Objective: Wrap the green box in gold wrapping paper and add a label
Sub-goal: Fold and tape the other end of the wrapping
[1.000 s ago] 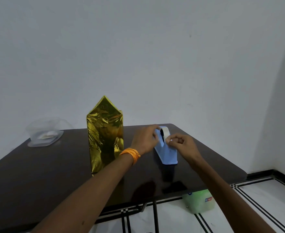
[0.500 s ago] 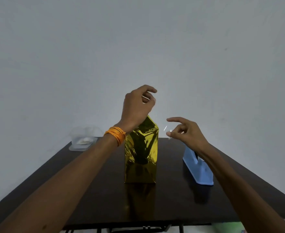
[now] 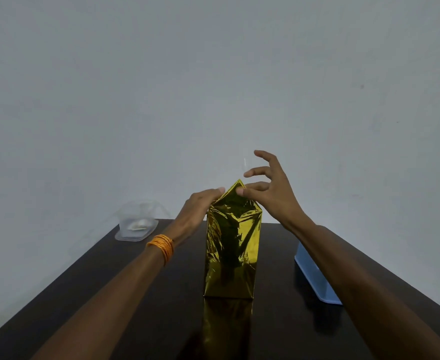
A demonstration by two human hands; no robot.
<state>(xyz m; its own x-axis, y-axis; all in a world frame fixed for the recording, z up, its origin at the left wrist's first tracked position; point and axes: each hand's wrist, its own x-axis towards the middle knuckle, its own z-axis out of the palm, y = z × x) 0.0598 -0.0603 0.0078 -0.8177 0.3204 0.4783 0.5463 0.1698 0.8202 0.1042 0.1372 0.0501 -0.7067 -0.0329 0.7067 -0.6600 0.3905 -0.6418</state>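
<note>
The gold-wrapped box (image 3: 230, 250) stands upright near the middle of the dark table (image 3: 135, 307). Its foil is creased and shiny, and no green shows through. The paper at its top is folded into a triangular flap that rises to a point. The left hand (image 3: 195, 211) lies against the left slope of that flap, fingers straight and together, their tips just short of the point, pressing and not gripping. The right hand (image 3: 271, 196) is at the right of the point with its fingers spread and loosely bent. Its lowest fingertip touches the foil just under the tip, and the other fingers are lifted clear above the box, clasping nothing that can be made out. A thin pale glint hangs just above the point, near those raised fingers. What it is, and whether a finger holds it, cannot be told. A stack of orange bangles (image 3: 161, 246) circles the left wrist, level with the box's upper half. To the box's right, partly behind the right forearm, sits a blue tape dispenser (image 3: 315, 276). Left of the box and farther back, at the table's far edge, is a clear plastic container (image 3: 137, 224). The box's gold reflection runs down the tabletop in front of it.
</note>
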